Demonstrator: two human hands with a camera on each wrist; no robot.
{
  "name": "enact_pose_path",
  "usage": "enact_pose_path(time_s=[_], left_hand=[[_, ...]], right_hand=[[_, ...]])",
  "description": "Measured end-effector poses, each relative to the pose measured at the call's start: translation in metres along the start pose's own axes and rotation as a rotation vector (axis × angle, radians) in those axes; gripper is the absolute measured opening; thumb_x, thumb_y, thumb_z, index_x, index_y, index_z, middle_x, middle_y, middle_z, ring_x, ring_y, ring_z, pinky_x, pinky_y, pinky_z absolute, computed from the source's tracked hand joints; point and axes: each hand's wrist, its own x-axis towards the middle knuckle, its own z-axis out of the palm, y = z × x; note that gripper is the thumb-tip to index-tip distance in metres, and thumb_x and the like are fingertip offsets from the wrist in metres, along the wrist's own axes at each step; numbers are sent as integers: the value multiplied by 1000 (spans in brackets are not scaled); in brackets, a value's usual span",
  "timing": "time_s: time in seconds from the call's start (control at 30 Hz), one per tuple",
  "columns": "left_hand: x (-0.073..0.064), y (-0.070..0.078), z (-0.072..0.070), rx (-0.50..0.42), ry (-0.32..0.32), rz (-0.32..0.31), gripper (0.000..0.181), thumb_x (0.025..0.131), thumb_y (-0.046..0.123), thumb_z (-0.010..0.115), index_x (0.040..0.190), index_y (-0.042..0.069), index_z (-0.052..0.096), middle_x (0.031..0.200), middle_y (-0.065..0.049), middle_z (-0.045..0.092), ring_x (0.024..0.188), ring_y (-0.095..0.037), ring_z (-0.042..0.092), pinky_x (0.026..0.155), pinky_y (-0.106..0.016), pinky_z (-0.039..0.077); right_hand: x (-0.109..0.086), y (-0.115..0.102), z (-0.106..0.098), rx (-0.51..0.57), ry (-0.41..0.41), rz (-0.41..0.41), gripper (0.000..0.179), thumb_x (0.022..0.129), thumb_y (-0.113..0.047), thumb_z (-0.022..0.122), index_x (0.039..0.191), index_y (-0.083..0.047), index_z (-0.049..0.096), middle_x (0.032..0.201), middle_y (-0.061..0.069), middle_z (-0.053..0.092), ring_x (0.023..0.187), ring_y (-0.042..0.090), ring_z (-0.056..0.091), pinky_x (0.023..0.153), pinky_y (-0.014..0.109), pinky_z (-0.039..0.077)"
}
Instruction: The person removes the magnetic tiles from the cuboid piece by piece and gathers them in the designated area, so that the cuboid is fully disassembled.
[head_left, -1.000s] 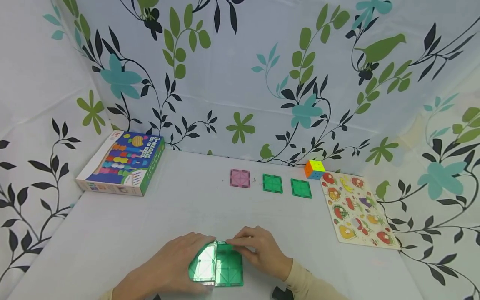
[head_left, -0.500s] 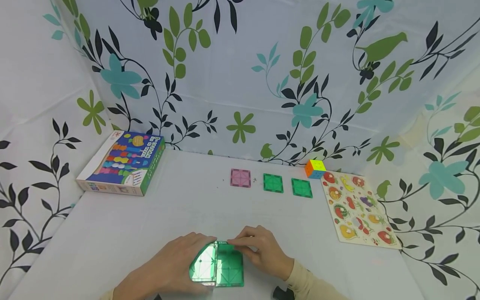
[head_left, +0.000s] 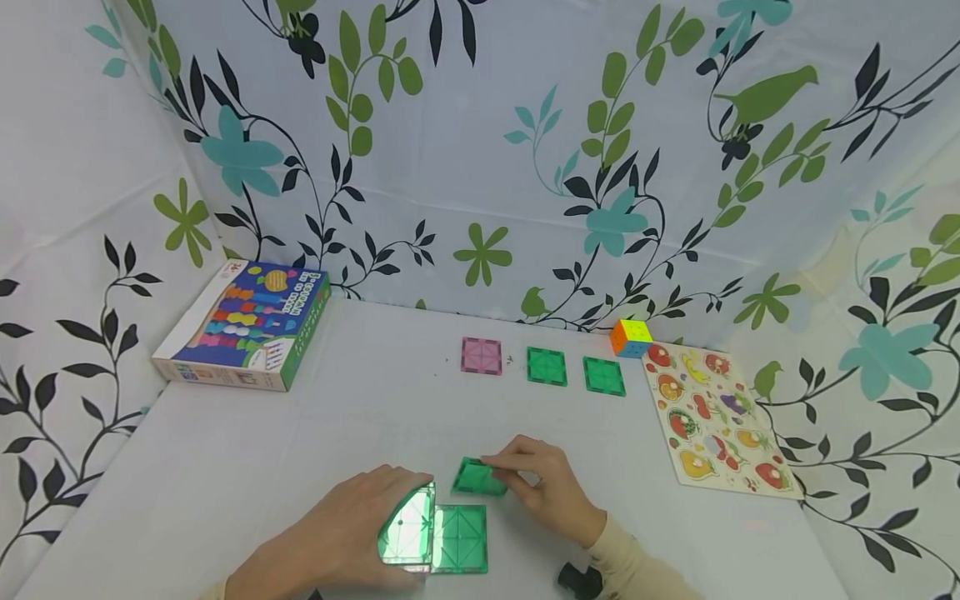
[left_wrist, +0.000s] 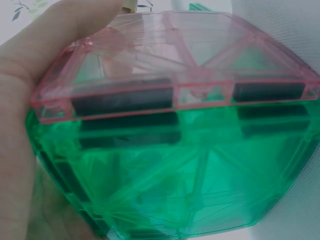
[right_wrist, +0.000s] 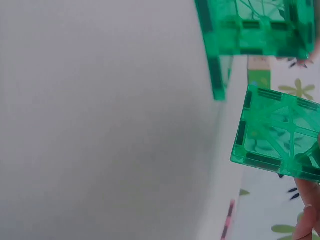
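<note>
My left hand (head_left: 337, 529) grips a block of translucent magnetic tiles (head_left: 407, 529) at the front of the table. Up close in the left wrist view, a pink tile (left_wrist: 205, 55) meets a green tile (left_wrist: 190, 175) along an edge, with the thumb over the pink one. Directly to the block's right is a green square tile (head_left: 461, 540), touching it or nearly so. Between thumb and fingers, my right hand (head_left: 553, 483) pinches another green square tile (head_left: 477, 477), tilted and apart from the block. The right wrist view shows this pinched tile (right_wrist: 277, 131) below the green block (right_wrist: 260, 30).
Farther back lie a pink square tile (head_left: 481, 356) and two green square tiles (head_left: 546, 367). A colored puzzle cube (head_left: 630, 337) stands beside a fruit puzzle board (head_left: 716, 425) on the right. A toy box (head_left: 243, 325) sits at the back left.
My right hand has moved away from the block, up and to the right, bringing a green square tile off it. The left hand stays in place around the block.
</note>
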Motion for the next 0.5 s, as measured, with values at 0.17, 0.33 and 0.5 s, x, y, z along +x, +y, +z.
enact_pose_path(time_s=[0.17,0.33,0.5], left_hand=[[-1,0,0,-5,5,8,89,70,70,80,140,20,57,123,12,66,107,-2,56,90,-32,57],[-1,0,0,-2,12,14,88,69,65,83,139,19,57,122,13,65,105,-1,56,88,-30,57],[-1,0,0,-4,18,24,86,70,65,83,138,19,58,121,12,66,105,-1,56,88,-30,57]], right_hand=[[7,8,-17,8,64,52,31,87,3,77,115,-9,78,89,0,71,79,8,64,68,22,53],[16,22,-21,-3,82,146,26,91,-4,75,116,-10,77,88,0,72,76,10,59,64,25,50],[29,40,-19,102,-21,379,25,97,-15,70,121,-14,76,103,5,76,76,11,57,66,21,50]])
